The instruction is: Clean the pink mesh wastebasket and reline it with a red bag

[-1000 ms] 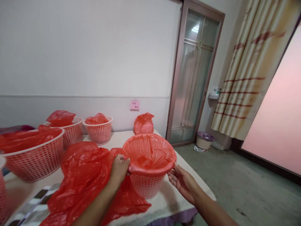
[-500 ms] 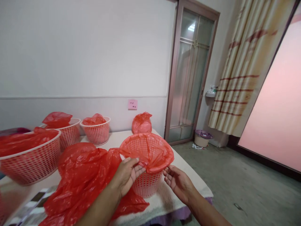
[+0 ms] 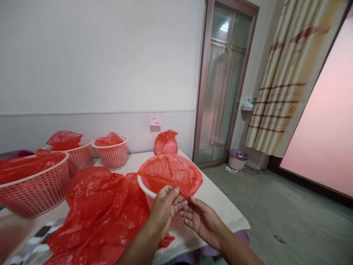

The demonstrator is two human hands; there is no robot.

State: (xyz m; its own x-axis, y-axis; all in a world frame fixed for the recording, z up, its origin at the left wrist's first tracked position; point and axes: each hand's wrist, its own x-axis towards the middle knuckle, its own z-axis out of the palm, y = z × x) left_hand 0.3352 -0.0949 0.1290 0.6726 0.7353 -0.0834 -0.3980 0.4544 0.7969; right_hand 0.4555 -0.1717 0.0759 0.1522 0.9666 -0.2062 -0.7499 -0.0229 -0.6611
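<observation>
A pale pink perforated plastic basket [image 3: 146, 187] stands upright near the table's front edge, with a thin red plastic bag [image 3: 179, 171] lining it. The bag covers the rim at the back and right; at the front left the pale rim shows bare. My left hand [image 3: 167, 206] pinches the bag's edge over the front of the rim. Close beside it, my right hand [image 3: 202, 221] has its thumb and fingers closed on the bag at the front right. The hands hide much of the basket's front. More red plastic bags [image 3: 102, 209] lie in a loose heap to the left.
Several similar baskets [image 3: 114, 156] with red bags in them stand at the left and back. A bunched red bag [image 3: 166, 142] sits by the wall below a pink note [image 3: 154, 120]. On the floor right of the table [image 3: 220, 198], a lined bin [image 3: 237, 160] stands near the door.
My left hand has moved right along the front rim, drawing the bag's edge with it and baring the front-left rim. My right hand has shifted slightly left, toward the left hand.
</observation>
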